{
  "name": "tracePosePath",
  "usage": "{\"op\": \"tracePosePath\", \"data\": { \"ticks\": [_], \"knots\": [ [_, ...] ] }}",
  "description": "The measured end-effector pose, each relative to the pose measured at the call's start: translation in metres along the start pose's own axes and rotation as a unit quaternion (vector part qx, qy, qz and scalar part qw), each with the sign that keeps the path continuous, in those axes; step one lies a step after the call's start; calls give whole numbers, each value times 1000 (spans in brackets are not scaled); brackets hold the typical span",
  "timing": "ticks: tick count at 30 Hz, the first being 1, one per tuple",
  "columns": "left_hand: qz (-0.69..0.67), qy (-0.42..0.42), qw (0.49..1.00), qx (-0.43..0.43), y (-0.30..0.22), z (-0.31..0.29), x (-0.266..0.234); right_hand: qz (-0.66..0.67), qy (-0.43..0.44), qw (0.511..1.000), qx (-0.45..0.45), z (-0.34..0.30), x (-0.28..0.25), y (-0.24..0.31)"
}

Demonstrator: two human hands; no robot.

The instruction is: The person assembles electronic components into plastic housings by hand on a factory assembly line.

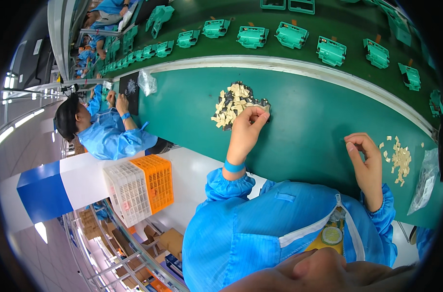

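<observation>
A heap of small cream-coloured pieces [229, 108] lies over and among small black parts [225, 125] on the green tabletop [299, 121]. At the heap's right edge, my left hand [247, 131] has its thumb and forefinger pinched together. What sits between those fingertips is too small to make out. Off to the right, my right hand [366, 158] hovers over the tabletop, thumb and fingertips drawn close in a pinch. Any piece in it is also too small to name. Beside the right hand lies a looser scatter of cream pieces [401, 160].
Beyond a pale rail [260, 62], a conveyor carries a row of teal plastic housings [253, 37]. A clear plastic bag [424, 182] lies at far right, another bag [147, 82] at far left. A co-worker [109, 129] in blue sits left, near stacked crates [155, 182].
</observation>
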State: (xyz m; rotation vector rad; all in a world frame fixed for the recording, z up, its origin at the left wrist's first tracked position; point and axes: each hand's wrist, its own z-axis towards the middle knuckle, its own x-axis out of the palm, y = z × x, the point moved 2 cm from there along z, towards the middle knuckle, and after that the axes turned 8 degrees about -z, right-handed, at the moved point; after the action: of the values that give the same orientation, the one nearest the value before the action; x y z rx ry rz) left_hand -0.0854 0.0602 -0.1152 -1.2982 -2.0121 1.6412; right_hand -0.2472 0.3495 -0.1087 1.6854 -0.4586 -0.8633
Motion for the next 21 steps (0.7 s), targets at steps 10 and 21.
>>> {"op": "tracePosePath", "data": {
  "ticks": [10,21],
  "knots": [
    [-105,-24,993,-40,7,-2,-1,79,85,991,-68,85,119,18],
    [251,-84,938,224,-12,-2,3,284,117,944,124,105,109,0]
  ]
}}
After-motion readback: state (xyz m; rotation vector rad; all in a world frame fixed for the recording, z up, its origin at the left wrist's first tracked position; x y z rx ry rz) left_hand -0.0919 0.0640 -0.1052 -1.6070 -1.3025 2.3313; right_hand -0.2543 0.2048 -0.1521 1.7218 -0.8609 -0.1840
